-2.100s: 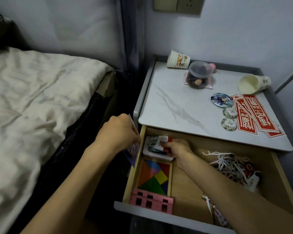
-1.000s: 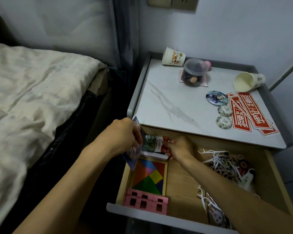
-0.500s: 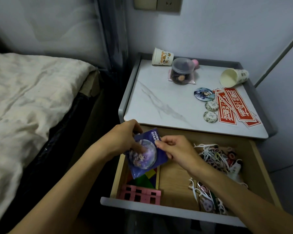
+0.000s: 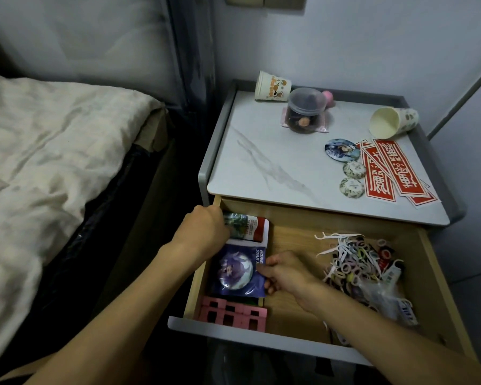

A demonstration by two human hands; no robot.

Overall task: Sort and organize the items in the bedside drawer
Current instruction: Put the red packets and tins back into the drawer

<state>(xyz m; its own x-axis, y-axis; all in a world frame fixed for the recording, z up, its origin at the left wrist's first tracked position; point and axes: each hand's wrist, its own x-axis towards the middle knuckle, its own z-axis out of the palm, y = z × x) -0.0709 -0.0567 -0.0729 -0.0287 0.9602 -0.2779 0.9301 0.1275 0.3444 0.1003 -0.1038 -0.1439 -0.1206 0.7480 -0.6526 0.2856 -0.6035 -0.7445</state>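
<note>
Drawer (image 4: 289, 237) with blue packet (image 4: 236, 270), hair ties (image 4: 353, 268)

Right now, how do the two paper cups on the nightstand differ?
The left cup lies at the back corner beside the clear jar; the right cup lies near the red stickers. The right cup's open mouth faces the camera, showing its cream inside; the left cup shows only its outer wall. The left cup bears orange cartoons; the right cup's prints are duller. Both are paper cups tipped on their sides.
</note>
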